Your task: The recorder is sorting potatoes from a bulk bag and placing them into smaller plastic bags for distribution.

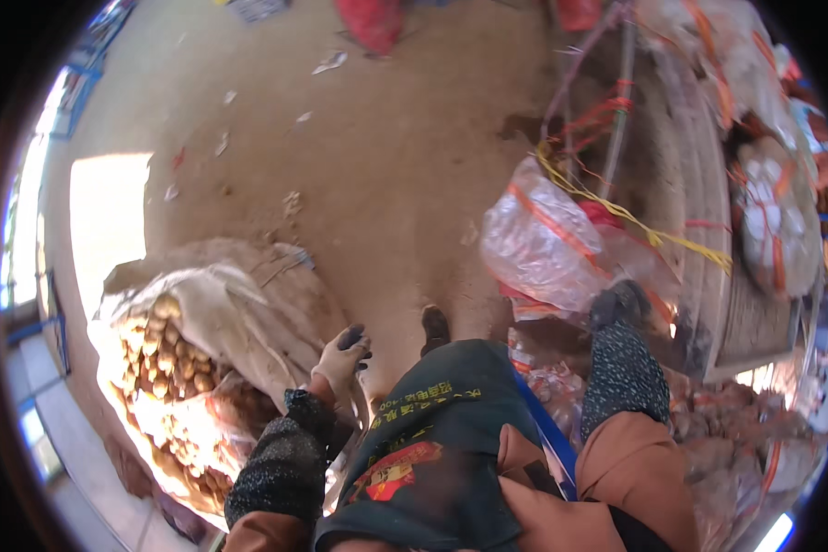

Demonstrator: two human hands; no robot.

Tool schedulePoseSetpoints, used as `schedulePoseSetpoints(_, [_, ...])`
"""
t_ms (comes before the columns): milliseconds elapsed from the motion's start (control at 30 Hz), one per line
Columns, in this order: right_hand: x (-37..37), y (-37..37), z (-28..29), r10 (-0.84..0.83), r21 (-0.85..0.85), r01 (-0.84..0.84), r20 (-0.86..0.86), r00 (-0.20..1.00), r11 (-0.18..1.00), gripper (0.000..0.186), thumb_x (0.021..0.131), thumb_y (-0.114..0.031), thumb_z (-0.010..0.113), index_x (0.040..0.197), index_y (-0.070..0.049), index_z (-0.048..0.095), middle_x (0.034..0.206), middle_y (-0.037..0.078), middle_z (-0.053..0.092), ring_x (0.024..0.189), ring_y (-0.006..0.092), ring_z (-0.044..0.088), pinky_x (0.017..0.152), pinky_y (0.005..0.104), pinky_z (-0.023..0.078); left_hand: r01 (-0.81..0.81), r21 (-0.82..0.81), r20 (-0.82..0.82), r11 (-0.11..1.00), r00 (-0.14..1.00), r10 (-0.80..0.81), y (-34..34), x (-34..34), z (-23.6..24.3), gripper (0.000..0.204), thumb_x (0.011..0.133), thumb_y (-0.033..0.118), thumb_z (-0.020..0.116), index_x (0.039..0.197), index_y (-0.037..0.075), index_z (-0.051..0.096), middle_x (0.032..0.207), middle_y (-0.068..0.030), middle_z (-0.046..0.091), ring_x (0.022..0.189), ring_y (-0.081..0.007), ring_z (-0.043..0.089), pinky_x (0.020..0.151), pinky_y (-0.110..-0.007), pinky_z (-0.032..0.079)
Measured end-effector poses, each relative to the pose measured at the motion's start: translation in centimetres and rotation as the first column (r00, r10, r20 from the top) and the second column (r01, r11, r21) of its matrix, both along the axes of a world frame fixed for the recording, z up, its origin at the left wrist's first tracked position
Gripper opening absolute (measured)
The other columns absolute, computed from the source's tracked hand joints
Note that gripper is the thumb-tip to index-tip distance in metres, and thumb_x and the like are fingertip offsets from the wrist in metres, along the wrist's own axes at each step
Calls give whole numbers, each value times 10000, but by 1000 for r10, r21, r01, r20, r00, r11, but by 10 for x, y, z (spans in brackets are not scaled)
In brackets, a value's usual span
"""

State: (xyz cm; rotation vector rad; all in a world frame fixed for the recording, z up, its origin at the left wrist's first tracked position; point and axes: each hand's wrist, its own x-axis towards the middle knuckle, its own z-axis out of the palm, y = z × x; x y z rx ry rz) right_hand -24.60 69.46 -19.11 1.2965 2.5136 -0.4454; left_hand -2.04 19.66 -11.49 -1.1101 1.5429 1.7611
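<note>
My left hand (341, 356), in a pale glove with dark fingertips, has loosely bent fingers and nothing visible in it. It is beside a large whitish sack (221, 313), folded open over many small tan-brown lumpy items (156, 354) in sunlight. My right hand (618, 304), in a dark grey glove, is closed at the edge of a crumpled translucent pink plastic bag (547, 239) with orange-red stripes; its fingertips are partly hidden. A dark shoe (434, 327) shows beyond my dark green apron (432, 423).
A wooden platform (754, 340) at the right bears a bound bundle (773, 221). Yellow cords (653, 230) and poles (621, 120) stand near it. Crumpled bags (736, 432) lie lower right. A red bag (368, 18) and paper scraps (329, 63) lie on the dusty floor (359, 166).
</note>
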Motion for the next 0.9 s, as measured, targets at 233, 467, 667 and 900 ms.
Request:
schedulePoseSetpoints(233, [6, -104, -24, -125, -518, 130, 45, 991, 845, 429, 793, -299, 637, 1166, -99, 565, 1106, 104, 596, 898, 251, 615, 752, 331, 530, -308, -514, -290, 801, 941, 175, -69, 124, 92, 410, 831, 176, 618, 1201, 12, 554, 1110, -178, 619, 1026, -225, 596, 876, -303, 458])
schedulePoseSetpoints(467, [92, -341, 53, 580, -757, -526, -244, 777, 387, 381, 821, -27, 601, 1188, -96, 530, 923, 56, 616, 765, 176, 593, 668, 289, 507, 204, -923, 318, 326, 882, 348, -141, 306, 133, 1099, 652, 592, 684, 1460, 131, 99, 1452, -185, 214, 1344, -410, 172, 1094, -468, 197])
schedulePoseSetpoints(667, [262, -589, 147, 608, -116, -603, -281, -742, -790, 973, 700, -339, 733, 1459, -157, 153, 1412, 202, 310, 1307, 382, 286, 1070, 446, 265, -6, -949, 156, 316, 860, 486, -160, 381, 51, 656, 823, 397, 565, 1378, 154, 312, 1383, -163, 347, 1236, -332, 393, 1022, -433, 317])
schedulePoseSetpoints(900, [413, -736, 140, -228, 504, 259, 124, -966, -824, 930, 757, -392, 645, 1463, -115, 107, 1503, 130, 162, 1380, 351, 147, 1091, 457, 198, -920, -251, -563, 301, 391, 728, -136, 389, 97, 320, 848, 189, 622, 1146, 74, 618, 1155, -106, 604, 1034, -181, 572, 911, -293, 435])
